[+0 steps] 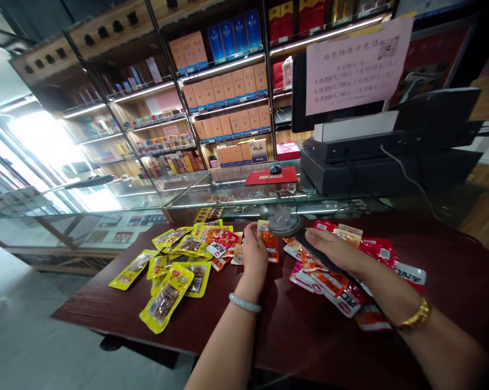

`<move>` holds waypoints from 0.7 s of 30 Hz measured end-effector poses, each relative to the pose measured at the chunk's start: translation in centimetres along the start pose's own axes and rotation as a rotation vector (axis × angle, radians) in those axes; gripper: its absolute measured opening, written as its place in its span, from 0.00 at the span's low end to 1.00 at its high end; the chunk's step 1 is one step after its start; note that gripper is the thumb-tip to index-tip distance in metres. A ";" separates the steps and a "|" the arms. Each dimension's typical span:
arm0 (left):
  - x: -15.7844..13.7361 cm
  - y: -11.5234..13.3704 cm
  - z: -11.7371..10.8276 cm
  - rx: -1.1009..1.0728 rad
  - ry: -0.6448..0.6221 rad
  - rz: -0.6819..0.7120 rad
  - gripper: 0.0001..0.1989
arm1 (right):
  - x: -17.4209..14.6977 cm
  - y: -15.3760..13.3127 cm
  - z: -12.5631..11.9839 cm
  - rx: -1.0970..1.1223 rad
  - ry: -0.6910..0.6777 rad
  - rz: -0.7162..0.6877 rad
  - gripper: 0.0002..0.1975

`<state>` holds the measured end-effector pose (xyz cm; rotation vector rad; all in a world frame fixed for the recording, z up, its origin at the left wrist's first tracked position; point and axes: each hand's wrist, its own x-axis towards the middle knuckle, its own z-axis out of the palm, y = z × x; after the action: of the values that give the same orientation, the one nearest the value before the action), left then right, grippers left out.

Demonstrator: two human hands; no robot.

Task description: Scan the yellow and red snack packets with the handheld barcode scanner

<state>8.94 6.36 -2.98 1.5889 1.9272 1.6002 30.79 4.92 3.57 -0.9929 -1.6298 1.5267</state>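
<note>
The right hand (329, 246) grasps a black scanner (284, 224), partly covering it. An orange packet (271, 248) is between the hands — left hand (256, 257) beside it, fingertips hidden, grip undeterminable. Yellow packets (165, 300) lie leftward; the right arm (385, 281) obstructs mixed packets (329, 283). A pink notice (350, 67) partly masks the monitor (299, 92).

Dark table (106, 309) — yellow packets (166, 299), red packets (380, 250), orange packets (272, 251).

Snack packets (167, 298): are flashing yellow, red, orange and white
Scanner (294, 226): is showing black and grey
Tabletop (287, 325): is gleaming dark reddish-brown
</note>
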 end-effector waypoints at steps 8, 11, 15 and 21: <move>1.6 0.8 -3.9 0.332 0.412 -0.057 0.20 | 0.5 0.4 -1.3 0.098 0.017 -0.002 0.28; 1.5 1.6 -3.3 0.415 0.400 0.062 0.25 | 0.7 0.5 -2.0 0.136 0.037 -0.019 0.28; 1.9 2.5 0.8 0.491 -0.121 0.114 0.23 | 0.9 0.5 -2.5 0.140 0.076 0.002 0.27; 4.3 2.5 6.9 0.699 -0.501 -0.036 0.32 | 1.3 0.6 -2.6 0.194 0.035 -0.006 0.27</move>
<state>13.37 13.49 -1.86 1.9127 2.2876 0.4163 32.46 7.28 3.19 -0.9026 -1.4285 1.6198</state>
